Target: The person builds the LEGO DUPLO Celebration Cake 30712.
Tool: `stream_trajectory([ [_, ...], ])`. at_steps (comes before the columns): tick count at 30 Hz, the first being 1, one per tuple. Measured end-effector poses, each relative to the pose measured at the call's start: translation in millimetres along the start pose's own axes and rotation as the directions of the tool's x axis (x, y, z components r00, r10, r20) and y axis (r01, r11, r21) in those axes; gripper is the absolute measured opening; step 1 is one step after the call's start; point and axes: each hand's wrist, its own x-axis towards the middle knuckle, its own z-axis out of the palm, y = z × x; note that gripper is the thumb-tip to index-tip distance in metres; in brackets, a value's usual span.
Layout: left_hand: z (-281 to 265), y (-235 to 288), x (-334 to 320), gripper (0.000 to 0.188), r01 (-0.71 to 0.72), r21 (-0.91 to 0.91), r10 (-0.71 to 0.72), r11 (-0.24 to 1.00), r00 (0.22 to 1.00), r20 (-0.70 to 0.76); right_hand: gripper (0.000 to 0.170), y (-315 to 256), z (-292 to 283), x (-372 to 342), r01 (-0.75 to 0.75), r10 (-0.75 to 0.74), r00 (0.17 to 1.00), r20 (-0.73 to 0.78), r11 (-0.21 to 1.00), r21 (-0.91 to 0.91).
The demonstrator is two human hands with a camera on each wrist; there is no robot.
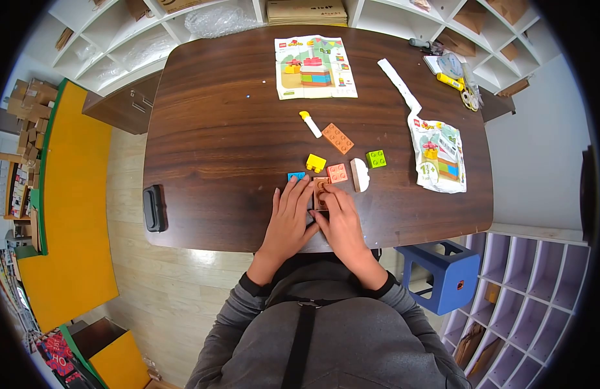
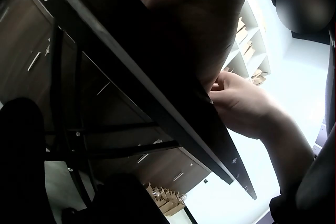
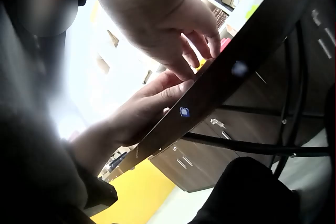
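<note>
Head: right hand pinches an orange brick, seemingly light, rigid, best held by its sides; left hand beside it, fingers straight | Left wrist: bench edge visible, brick hidden | Right wrist: bent right fingers side-on, unlike head; brick perhaps beneath.

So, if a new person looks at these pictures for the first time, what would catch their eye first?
Probably the bright toy bricks on the dark table, such as the green brick and yellow brick, just beyond the left hand and right hand. Next might come the colourful printed sheet near the far edge, and the large yellow surface off to the person's left.
</note>
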Motion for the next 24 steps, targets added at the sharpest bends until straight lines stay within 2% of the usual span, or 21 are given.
stream_trajectory([
  [5,-6.5,-3.6,-0.2,0.080,0.010,-0.098,-0.010,0.995,1.000,0.006,0.045,-0.6,-11.8,-1.3,0.038,-0.040,0.999,-0.024,0.998,-0.049],
  [7,-5.4,-8.9,-0.9,0.078,-0.005,-0.227,-0.008,0.974,0.998,-0.058,0.050,-3.1,-24.0,-1.7,0.043,-0.043,0.999,0.022,0.999,-0.006],
  [11,-18.5,-14.7,1.9,0.078,0.029,-0.337,-0.055,0.941,0.996,-0.067,0.051,-0.6,-40.2,-4.8,0.008,-0.020,0.996,0.083,0.991,0.135],
  [13,-25.4,-14.1,3.6,0.080,0.095,-0.408,-0.134,0.908,0.989,-0.069,0.043,3.7,-42.5,-8.7,-0.028,0.019,0.998,0.055,0.988,0.153],
  [16,-25.9,-16.6,2.5,0.079,0.046,-0.369,-0.091,0.928,0.990,-0.107,0.037,7.5,-46.5,-10.5,-0.038,0.030,0.998,0.051,0.987,0.158],
  [20,-25.4,-15.4,1.5,0.078,0.060,-0.368,-0.108,0.928,0.988,-0.112,0.036,12.0,-50.7,-12.5,-0.076,0.067,0.996,0.056,0.979,0.187],
  [22,-22.4,-16.9,-0.3,0.074,0.067,-0.393,-0.117,0.917,0.988,-0.105,0.047,16.7,-49.7,-13.3,-0.066,0.050,0.995,0.084,0.977,0.202],
  [23,-21.7,-15.7,-0.8,0.074,0.068,-0.392,-0.118,0.918,0.988,-0.105,0.047,19.2,-47.6,-14.1,-0.067,0.050,0.995,0.084,0.977,0.204],
  [24,-19.9,-13.0,-1.0,0.071,0.065,-0.321,-0.120,0.945,0.981,-0.154,0.045,22.1,-44.9,-15.1,-0.049,0.041,0.997,0.059,0.990,0.129],
])
